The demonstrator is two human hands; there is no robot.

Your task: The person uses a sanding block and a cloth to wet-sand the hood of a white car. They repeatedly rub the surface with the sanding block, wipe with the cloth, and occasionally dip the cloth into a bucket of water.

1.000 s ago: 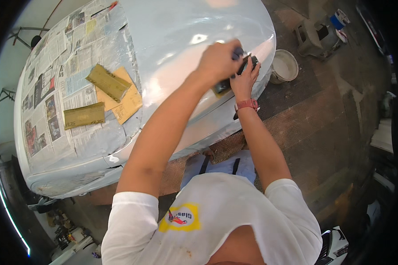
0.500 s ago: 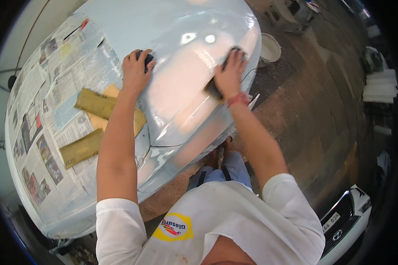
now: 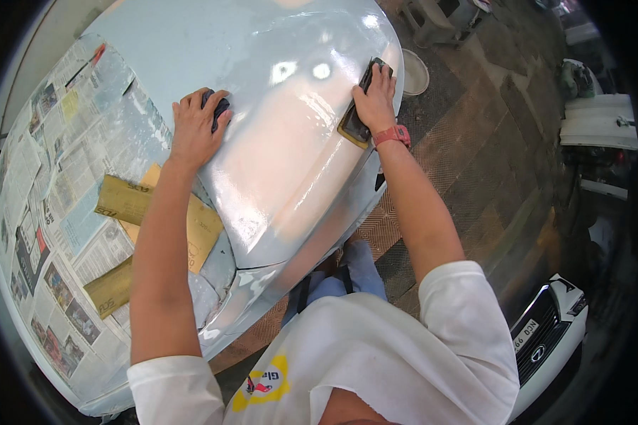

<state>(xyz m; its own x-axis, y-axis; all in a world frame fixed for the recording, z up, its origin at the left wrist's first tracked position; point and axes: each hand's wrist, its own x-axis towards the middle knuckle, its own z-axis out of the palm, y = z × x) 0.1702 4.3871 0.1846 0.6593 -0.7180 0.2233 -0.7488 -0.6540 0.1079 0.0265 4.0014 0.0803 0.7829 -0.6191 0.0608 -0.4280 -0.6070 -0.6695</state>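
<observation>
A light grey car body panel (image 3: 262, 163) with pale pinkish patches lies before me, wet and shiny. My right hand (image 3: 377, 106) presses a long black sanding block (image 3: 354, 125) onto it near the right edge, fingers curled over the block's side. Yellowish sandpaper shows along the block's near end. Further left, my left hand (image 3: 197, 129) rests on the panel with a small dark wad (image 3: 218, 109) under thumb and fingers; whether that is cloth or sponge, I cannot tell. Tan sandpaper sheets (image 3: 124, 200), some folded, lie beside my left forearm, which hides part of them.
Newspaper (image 3: 71, 191) covers the car's left part. Past the right edge a white bucket (image 3: 415, 72) stands on the patterned floor (image 3: 461, 120), with a grey plastic stool (image 3: 432, 23) behind it. A white car front (image 3: 546, 340) is at lower right.
My right hand has slid the sanding block farther forward and right along the panel. My left hand keeps about the same place on the surface. The whole view has shifted a little.
</observation>
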